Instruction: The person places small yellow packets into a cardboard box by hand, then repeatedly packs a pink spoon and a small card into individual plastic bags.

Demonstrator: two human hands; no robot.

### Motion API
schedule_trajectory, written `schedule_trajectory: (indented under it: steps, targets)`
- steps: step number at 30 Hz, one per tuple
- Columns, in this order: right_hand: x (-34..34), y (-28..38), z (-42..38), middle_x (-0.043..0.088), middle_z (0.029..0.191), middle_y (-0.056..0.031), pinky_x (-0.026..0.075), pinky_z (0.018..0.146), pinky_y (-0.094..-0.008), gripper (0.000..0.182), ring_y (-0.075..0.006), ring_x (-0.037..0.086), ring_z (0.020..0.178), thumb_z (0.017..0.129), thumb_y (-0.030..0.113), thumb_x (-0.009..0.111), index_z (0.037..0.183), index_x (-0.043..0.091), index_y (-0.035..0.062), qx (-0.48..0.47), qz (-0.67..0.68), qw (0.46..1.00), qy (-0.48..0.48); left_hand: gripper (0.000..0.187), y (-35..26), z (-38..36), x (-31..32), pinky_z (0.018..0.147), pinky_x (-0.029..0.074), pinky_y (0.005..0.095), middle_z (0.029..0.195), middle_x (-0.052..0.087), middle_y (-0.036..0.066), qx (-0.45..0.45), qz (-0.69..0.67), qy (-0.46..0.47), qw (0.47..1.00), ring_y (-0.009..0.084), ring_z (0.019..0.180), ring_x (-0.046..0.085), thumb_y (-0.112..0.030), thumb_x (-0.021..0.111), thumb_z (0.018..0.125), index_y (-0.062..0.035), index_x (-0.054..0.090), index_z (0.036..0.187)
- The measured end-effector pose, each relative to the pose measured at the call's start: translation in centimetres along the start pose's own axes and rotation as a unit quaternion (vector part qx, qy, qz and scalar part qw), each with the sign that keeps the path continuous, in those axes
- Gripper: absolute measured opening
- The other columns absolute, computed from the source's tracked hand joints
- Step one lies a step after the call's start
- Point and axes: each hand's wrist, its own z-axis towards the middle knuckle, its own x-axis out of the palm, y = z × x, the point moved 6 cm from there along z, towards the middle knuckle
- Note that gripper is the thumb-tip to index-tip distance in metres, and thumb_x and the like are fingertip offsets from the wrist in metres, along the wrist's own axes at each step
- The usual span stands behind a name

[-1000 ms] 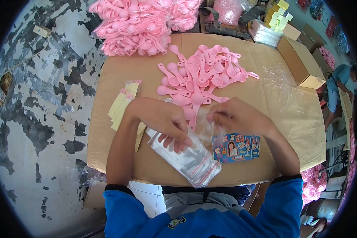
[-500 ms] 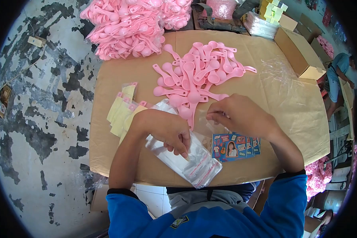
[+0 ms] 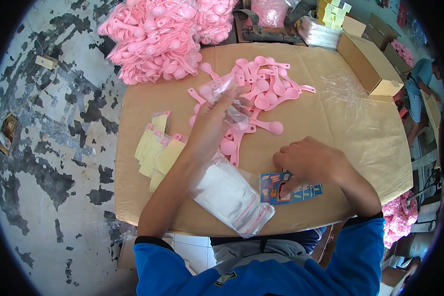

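Note:
My left hand [image 3: 211, 123], blurred by motion, holds a clear plastic bag [image 3: 238, 117] over the near left part of a loose pile of pink measuring spoons [image 3: 269, 89]. My right hand [image 3: 311, 160] is bent over a short row of blue printed cards [image 3: 269, 187], its thumb pressed on the top card and its other fingers curled. Between my arms lies a stack of clear plastic bags [image 3: 227, 190] with pink-marked edges. Left of it, several packed bags with pale yellow cards [image 3: 165, 155] overlap, pink handle ends showing at their tops.
Large clear sacks of pink spoons [image 3: 155, 39] stand at the back left of the cardboard-covered table [image 3: 355, 158]. Crumpled clear plastic strips [image 3: 348, 91] lie at the right, near an open carton [image 3: 372, 66]. Another person [image 3: 419, 89] sits at the far right.
My left hand has moved forward from the bag stack to the spoons, now with a clear bag in it. My right hand has come down onto the printed cards.

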Motion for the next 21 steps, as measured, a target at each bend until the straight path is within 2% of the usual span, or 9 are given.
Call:
schedule_trajectory:
  steps: [1,2,7,11,13,16,19,21]
  targets:
    - [0.6,-0.1,0.2,0.065,0.08,-0.0136,0.048,0.072,-0.0434,0.039,-0.0314,0.065,0.083,0.08,0.041,0.07,0.089,0.064,0.0028,0.0,-0.029,0.999,0.041,0.04,0.2,0.3,-0.8,0.082,0.054,0.035,0.103,0.065,0.011,0.019,-0.006,-0.012,1.0,0.022,0.095,0.064,-0.024,0.048,0.1,0.0032,0.049,0.129]
    - [0.2,-0.2,0.3,0.065,0.08,-0.0138,0.048,0.072,-0.0431,0.038,-0.0315,0.065,0.083,0.079,0.04,0.07,0.088,0.065,0.0034,0.016,-0.019,0.999,0.033,0.039,0.3,0.5,-1.3,0.081,0.055,0.0343,0.103,0.065,0.011,0.037,-0.013,-0.025,0.999,0.0221,0.094,0.065,-0.023,0.049,0.1,0.0029,0.049,0.13]
    - [-1.6,-0.5,0.5,0.065,0.081,-0.0149,0.048,0.07,-0.0427,0.034,-0.0333,0.064,0.081,0.08,0.037,0.069,0.081,0.066,0.0038,0.051,-0.03,0.998,0.009,0.041,-0.4,-0.4,-0.6,0.08,0.055,0.0328,0.109,0.063,0.013,0.006,-0.041,-0.047,0.998,0.0233,0.096,0.066,-0.022,0.051,0.098,0.0035,0.047,0.131]
    - [-2.9,-2.2,0.3,0.063,0.073,-0.0142,0.046,0.064,-0.0412,0.033,-0.0321,0.062,0.069,0.084,0.035,0.066,0.082,0.067,0.0024,0.04,0.068,0.996,-0.034,0.043,-0.6,-0.3,-0.4,0.081,0.054,0.0322,0.116,0.062,0.015,-0.033,-0.102,-0.024,0.994,0.024,0.099,0.065,-0.022,0.048,0.098,0.0043,0.046,0.132]
    - [-3.3,-3.4,0.4,0.062,0.07,-0.0142,0.045,0.062,-0.0406,0.032,-0.03,0.06,0.064,0.086,0.034,0.065,0.084,0.068,0.002,0.062,0.111,0.992,-0.021,0.044,-0.9,-0.2,-0.5,0.081,0.053,0.0313,0.111,0.062,0.012,-0.025,-0.095,0.003,0.995,0.0214,0.096,0.064,-0.023,0.046,0.098,0.0042,0.046,0.132]
    - [-2.9,-4.5,0.4,0.066,0.072,-0.0143,0.046,0.059,-0.0374,0.025,-0.0262,0.061,0.061,0.086,0.026,0.068,0.088,0.07,0.0011,0.011,0.181,0.983,-0.002,0.043,-0.8,0.2,-1.7,0.079,0.051,0.0286,0.103,0.062,0.008,-0.01,-0.08,0.016,0.997,0.0166,0.088,0.062,-0.022,0.047,0.098,0.0042,0.047,0.132]
    - [-2.4,-2.8,-0.4,0.066,0.071,-0.0132,0.046,0.061,-0.0395,0.026,-0.0272,0.062,0.063,0.085,0.027,0.068,0.09,0.068,0.0016,-0.07,0.247,0.962,0.097,0.038,-1.1,0.2,-2.3,0.077,0.051,0.0269,0.094,0.06,0.004,0.003,-0.045,0.008,0.999,0.0125,0.081,0.058,-0.018,0.052,0.097,0.0036,0.051,0.128]
    - [-2.5,-2.1,-0.6,0.066,0.074,-0.0131,0.047,0.064,-0.0393,0.026,-0.0287,0.064,0.069,0.083,0.026,0.069,0.095,0.067,0.0024,-0.04,0.215,0.973,0.072,0.033,-1.2,0.1,-2.2,0.075,0.052,0.0269,0.091,0.059,0.003,0.011,-0.033,-0.003,0.999,0.0118,0.079,0.058,-0.016,0.056,0.096,0.0022,0.054,0.123]
